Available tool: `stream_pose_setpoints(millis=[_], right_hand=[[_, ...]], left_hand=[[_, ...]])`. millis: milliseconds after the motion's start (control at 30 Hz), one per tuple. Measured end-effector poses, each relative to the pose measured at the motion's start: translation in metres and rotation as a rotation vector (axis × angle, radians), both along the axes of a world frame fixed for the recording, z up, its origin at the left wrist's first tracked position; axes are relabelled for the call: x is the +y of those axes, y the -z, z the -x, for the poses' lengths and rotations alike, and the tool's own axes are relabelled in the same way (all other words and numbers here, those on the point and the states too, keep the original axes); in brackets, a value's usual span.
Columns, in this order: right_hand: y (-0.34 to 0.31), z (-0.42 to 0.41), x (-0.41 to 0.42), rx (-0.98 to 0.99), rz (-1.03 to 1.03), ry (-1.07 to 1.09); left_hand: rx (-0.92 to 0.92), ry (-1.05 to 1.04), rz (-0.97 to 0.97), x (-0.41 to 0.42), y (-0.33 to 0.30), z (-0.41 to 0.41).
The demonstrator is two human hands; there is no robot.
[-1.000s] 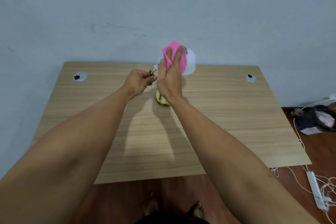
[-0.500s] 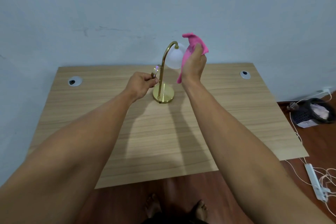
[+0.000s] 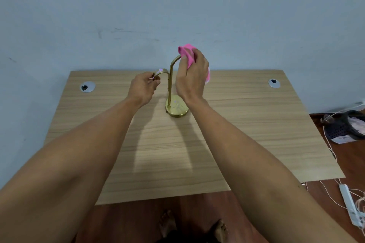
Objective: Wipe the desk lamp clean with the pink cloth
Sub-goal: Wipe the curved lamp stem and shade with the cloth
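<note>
A brass desk lamp [image 3: 170,83] stands on its round base near the back middle of the wooden desk [image 3: 246,124]. My right hand [image 3: 192,77] holds the pink cloth [image 3: 187,55] pressed over the top of the curved arm, and it hides the white globe shade. My left hand [image 3: 145,87] pinches the end of the lamp's short side arm, just left of the stem.
Two round metal cable grommets [image 3: 88,86] [image 3: 274,83] sit near the desk's back corners. A pale blue wall stands right behind the desk. On the floor at right lie a dark basket [image 3: 347,126], white cables and a power strip [image 3: 350,205]. My bare feet show below the front edge.
My right hand with the cloth swung from the right side of the shade back over its top and front, covering the globe again. The left hand kept its grip on the side arm.
</note>
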State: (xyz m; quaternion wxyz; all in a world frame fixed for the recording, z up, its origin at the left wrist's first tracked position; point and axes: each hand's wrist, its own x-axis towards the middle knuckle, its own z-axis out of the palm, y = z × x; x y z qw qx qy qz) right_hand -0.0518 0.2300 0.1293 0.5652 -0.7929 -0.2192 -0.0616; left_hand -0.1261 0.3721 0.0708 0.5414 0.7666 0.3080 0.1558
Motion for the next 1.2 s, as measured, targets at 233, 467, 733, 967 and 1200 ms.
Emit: stream_pose_setpoints(millis=[233, 467, 733, 967, 1200], right_hand=[[0.015, 0.013, 0.008, -0.26, 0.067, -0.074], [-0.002, -0.016, 0.005, 0.004, 0.146, 0.08], [0.006, -0.02, -0.012, -0.417, 0.347, -0.021], [0.032, -0.017, -0.018, -0.651, 0.453, -0.216], [0.05, 0.007, -0.015, -0.367, 0.226, -0.349]], left_hand=[[-0.029, -0.016, 0.046, 0.004, 0.007, -0.002], [-0.038, -0.008, 0.018, 0.001, 0.006, 0.0], [-0.015, -0.022, 0.022, 0.001, 0.005, -0.002], [-0.034, -0.01, 0.048, 0.002, 0.008, 0.001], [-0.088, -0.015, 0.106, -0.009, 0.003, 0.008]])
